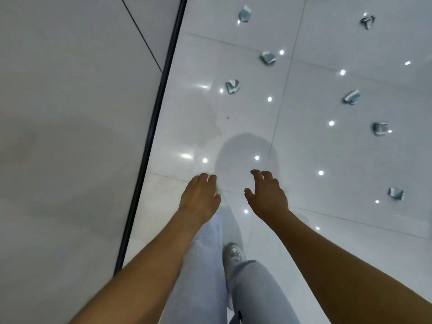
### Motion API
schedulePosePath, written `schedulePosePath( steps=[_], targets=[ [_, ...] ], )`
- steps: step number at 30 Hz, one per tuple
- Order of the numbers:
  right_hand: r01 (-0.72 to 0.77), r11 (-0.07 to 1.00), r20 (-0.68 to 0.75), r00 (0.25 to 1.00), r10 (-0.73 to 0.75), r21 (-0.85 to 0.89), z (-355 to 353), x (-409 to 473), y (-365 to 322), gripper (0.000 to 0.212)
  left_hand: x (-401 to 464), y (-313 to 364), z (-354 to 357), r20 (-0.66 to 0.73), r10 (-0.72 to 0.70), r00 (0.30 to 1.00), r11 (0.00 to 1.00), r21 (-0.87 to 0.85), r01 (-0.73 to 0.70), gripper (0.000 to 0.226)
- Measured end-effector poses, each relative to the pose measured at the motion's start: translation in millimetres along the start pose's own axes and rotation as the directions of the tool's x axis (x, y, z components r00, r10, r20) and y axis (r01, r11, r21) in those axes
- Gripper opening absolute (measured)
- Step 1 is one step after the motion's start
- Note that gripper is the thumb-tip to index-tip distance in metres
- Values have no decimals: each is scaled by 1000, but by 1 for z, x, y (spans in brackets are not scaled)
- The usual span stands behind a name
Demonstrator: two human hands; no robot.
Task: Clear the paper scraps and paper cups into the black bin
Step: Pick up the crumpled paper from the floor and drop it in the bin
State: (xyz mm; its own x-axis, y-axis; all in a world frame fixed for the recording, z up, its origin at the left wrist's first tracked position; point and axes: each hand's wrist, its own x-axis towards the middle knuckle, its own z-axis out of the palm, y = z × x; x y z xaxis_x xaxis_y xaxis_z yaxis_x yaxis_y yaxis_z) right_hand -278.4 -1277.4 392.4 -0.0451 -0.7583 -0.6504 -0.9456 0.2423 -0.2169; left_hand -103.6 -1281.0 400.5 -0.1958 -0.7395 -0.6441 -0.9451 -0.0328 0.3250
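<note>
One glossy white tiled floor [304, 160] filled the centre and right of the frame, dotted with reflected light spots. One pale wall panel [70, 136] took up the left side, edged by a black strip [154, 127] running from top centre down to lower left. Two legs in light blue trousers [205, 277] occupied the bottom centre, with one pale shoe [232, 253] showing between them.

Two bare forearms rose from the lower corners toward mid-frame. Left hand [201, 195]: back of the hand up, fingers loosely bent and close together, thumb at its right edge, holding nothing. Right hand [266, 192]: back of the hand up, fingers spread and lightly curled, thumb stuck out to the left, holding nothing. The two hands hung side by side above the floor, apart from each other.

Seven crumpled paper scraps, blue-grey and white, lay on the floor, all well apart from the hands: top centre [245, 14], top right [367, 21], upper centre [268, 58], centre above the left hand [232, 86], right of centre [351, 97], right [380, 128], lower right [395, 193]. Whether any was a paper cup could not be told.
</note>
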Motion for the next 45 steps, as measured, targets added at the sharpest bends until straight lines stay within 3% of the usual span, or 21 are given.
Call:
schedulePosePath(
  steps=[10, 31, 37, 45],
  targets=[
    [-84, 984, -5, 996, 86, 154, -61, 103, -48, 53, 109, -11, -95, 109, 40, 993, 989, 137, -55, 49],
    [-97, 961, 74, 994, 81, 259, -203, 361, -60, 55, 373, 34, -247, 127, 18, 992, 992, 122, -34, 48],
    [-127, 955, 102, 989, 103, 269, -169, 444, -57, 56, 452, 6, -242, 159, 17, 987, 994, 101, -33, 48],
    [-173, 964, 93, 983, 156, 204, -44, 580, -43, 59, 593, -57, -174, 138, 51, 989, 995, 81, -62, 52]
  ],
)
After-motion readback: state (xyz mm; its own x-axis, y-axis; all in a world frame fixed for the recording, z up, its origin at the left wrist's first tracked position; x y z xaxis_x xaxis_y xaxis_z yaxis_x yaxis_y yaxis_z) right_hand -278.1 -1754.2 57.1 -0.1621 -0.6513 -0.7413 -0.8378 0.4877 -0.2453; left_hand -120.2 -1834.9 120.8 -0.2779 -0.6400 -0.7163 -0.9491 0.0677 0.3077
